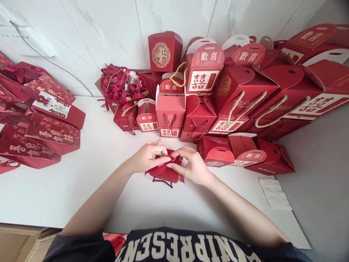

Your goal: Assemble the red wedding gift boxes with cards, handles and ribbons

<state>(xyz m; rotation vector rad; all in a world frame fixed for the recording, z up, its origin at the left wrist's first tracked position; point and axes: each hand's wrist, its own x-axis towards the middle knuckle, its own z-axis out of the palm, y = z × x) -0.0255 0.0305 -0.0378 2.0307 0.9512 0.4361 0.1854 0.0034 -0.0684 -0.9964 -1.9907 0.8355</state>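
A small red gift box (166, 175) stands on the white table in front of me, its dark red cord handle hanging over the near side. On top of it is a red ribbon (172, 158). My left hand (148, 156) pinches the ribbon between thumb and fingers from the left. From the right, my right hand (192, 165) closes on the same ribbon, thumb and fingertips together. The two hands almost meet over the box and hide much of its top.
Stacked red gift boxes (200, 82), some with rope handles, line the wall behind. A heap of red ribbons (124, 85) lies back left. More red boxes (54, 134) stand at the left. White tissue (275, 194) lies right; a cardboard box (21, 243) sits below the table's front-left edge.
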